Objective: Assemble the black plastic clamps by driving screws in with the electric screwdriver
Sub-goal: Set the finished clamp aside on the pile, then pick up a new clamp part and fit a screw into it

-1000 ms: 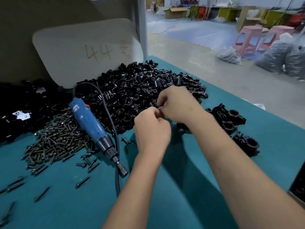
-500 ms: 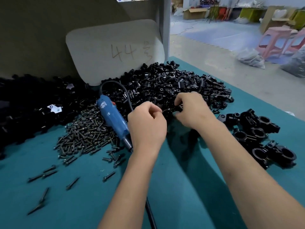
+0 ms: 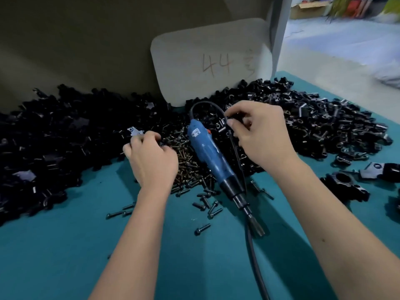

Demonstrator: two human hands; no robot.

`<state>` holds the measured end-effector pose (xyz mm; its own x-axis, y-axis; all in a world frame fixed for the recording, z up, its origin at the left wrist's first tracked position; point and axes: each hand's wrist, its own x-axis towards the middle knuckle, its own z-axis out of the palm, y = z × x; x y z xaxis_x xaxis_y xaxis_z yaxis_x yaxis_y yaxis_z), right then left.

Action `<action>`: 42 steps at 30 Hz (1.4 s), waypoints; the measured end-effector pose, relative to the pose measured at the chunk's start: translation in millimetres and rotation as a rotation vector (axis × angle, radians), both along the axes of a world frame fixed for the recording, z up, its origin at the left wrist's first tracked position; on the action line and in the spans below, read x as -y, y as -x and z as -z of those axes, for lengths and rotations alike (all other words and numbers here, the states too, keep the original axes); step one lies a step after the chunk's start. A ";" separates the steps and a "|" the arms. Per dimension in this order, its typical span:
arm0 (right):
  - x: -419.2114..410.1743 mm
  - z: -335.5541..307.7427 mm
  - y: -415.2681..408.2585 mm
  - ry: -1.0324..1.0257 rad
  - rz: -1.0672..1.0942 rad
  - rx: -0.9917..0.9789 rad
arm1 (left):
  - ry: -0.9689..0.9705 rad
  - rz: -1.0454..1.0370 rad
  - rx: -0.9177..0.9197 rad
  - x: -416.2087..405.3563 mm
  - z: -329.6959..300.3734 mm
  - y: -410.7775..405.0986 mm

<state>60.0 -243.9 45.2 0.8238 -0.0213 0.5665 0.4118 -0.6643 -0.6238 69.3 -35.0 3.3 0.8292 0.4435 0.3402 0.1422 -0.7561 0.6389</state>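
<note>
A large heap of loose clamp parts (image 3: pixel 54 152) covers the table's (image 3: pixel 65 256) left, where the left hand (image 3: pixel 151 161) curls, its catch unclear. The electric screwdriver (image 3: pixel 207 156) lies idle on the screws (image 3: pixel 190 169). The right hand (image 3: pixel 259 135) pinches something small and dark; only a few assembled clamps (image 3: pixel 344 185) sit far right, so most work likely remains.

Both hands, left (image 3: pixel 151 161) and right (image 3: pixel 259 135), reach forward, fingers curled.

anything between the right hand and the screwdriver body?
Only its own cable: it loops up from the rear of the blue electric screwdriver and runs down between the tool and the right hand. Otherwise nothing visible; the tool lies free on the screw pile.
</note>
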 end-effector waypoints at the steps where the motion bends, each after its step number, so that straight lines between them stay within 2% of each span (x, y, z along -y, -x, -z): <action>1: -6.2 -0.3 -3.2 -0.016 -0.035 0.000 | -0.047 0.013 -0.049 -7.6 1.1 -6.0; 4: -16.0 1.3 -15.3 -0.071 -0.024 -0.019 | -0.190 0.066 -0.149 -23.1 3.1 -21.2; 8: -14.7 4.3 -22.9 -0.279 0.018 -0.108 | -0.198 0.045 -0.168 -30.3 2.1 -34.4; 11: -15.1 7.0 -19.8 -0.437 -0.042 -0.206 | -0.145 -0.036 -0.112 -29.3 -2.0 -33.0; 14: -14.1 6.1 -14.0 -0.669 -0.131 -0.263 | -0.106 -0.083 0.061 -20.2 -9.4 -19.4; 16: -11.9 4.9 -10.1 -0.789 -0.159 -0.300 | 0.033 -0.051 0.208 -9.1 -15.9 -6.0; 17: -10.8 5.2 -8.7 -0.804 -0.146 -0.317 | 0.186 -0.023 0.259 -1.2 -18.1 1.0; 21: -3.9 5.4 -2.9 -0.788 -0.062 -0.366 | 1.204 0.153 0.262 28.7 -23.2 27.8; 22: -1.9 4.6 -2.0 -0.806 -0.059 -0.380 | 1.363 0.191 0.252 32.4 -21.6 33.6; 23: 0.5 2.8 -1.0 -0.831 -0.069 -0.391 | 1.428 0.217 0.237 35.3 -18.4 38.4; 28: 8.9 -2.4 0.8 -0.869 -0.270 -0.466 | 1.258 0.286 0.126 36.1 -8.4 54.3; 30: 10.9 -0.8 1.5 -0.904 -0.357 -0.521 | 1.253 0.302 0.106 37.4 -8.2 54.6; 32: 11.1 2.3 2.1 -0.997 -0.405 -0.534 | 1.307 0.321 0.099 41.6 -9.8 54.2; 36: 4.6 6.3 3.0 -1.111 -0.481 -0.519 | 1.619 0.326 0.096 46.2 -14.4 52.4; 42: 1.7 10.0 2.3 -1.045 -0.500 -0.529 | 1.613 0.311 0.013 36.7 -10.8 50.5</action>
